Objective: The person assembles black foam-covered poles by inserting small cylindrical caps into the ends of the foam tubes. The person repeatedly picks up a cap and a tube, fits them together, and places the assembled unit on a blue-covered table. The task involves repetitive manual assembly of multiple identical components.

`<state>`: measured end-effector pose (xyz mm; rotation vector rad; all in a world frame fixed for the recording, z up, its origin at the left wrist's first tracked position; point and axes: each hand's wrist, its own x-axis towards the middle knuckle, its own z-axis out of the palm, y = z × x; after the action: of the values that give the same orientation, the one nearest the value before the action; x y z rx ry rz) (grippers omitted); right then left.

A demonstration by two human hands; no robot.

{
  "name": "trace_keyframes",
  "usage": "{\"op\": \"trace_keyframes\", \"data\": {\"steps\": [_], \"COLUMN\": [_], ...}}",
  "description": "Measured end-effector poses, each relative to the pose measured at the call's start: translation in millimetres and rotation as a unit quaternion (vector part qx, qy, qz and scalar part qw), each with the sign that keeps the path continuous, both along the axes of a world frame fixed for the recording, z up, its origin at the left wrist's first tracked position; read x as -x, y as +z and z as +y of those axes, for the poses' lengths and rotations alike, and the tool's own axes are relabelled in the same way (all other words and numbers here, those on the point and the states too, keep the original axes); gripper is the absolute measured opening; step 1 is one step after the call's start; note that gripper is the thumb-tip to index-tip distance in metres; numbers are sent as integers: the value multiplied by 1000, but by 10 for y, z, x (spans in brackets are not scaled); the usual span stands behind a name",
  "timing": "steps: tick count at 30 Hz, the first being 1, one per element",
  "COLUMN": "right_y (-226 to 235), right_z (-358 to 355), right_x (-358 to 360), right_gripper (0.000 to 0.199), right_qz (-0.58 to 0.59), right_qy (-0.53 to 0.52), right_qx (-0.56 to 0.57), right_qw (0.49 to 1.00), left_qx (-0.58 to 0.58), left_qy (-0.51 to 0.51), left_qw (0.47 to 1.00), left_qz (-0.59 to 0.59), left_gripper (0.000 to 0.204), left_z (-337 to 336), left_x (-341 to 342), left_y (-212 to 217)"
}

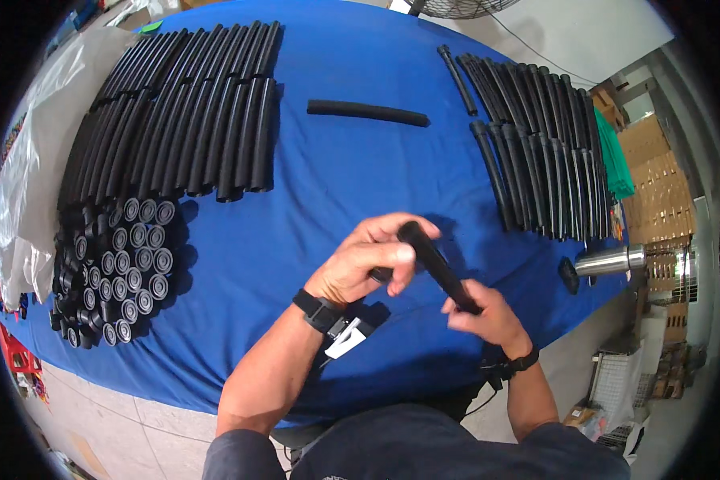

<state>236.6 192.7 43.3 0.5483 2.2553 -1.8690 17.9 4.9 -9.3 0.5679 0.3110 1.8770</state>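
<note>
In front of me a black tube (438, 264) is held slantwise between my hands. My right hand (492, 318) is closed round its lower end. My left hand (374, 252) is at the upper end, its thumb beside the tube and fingers curled behind it. Within the lower fingers of that hand shows a small dark piece (382, 274), which looks like a black cap, mostly hidden. Farther off, a single black foam-like tube (368, 112) lies crosswise on the blue cloth (360, 172).
Black tubes (192, 104) lie in two rows at the far left, with round black caps (128, 260) nearer me. Tubes with capped ends (536, 148) are rowed at the right. Beside them are a metal cylinder (612, 262) and green cloth (612, 156). Plastic sheeting (40, 176) covers the left edge.
</note>
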Motion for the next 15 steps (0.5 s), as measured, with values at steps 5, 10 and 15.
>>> {"op": "trace_keyframes", "data": {"steps": [5,10,15], "right_y": [-83,165,167], "right_z": [431,286,-120], "right_x": [-88,354,568], "right_gripper": [26,39,46], "right_qz": [220,287,243], "right_qy": [-245,-384,-278], "right_qx": [205,201,246], "right_qw": [922,854,896], "left_qx": [95,217,150], "left_qy": [101,54,-71], "left_qw": [990,958,901], "left_qz": [7,182,400], "left_gripper": [38,58,40], "left_z": [54,155,182], "left_x": [35,-198,-331], "left_y": [55,165,116]}}
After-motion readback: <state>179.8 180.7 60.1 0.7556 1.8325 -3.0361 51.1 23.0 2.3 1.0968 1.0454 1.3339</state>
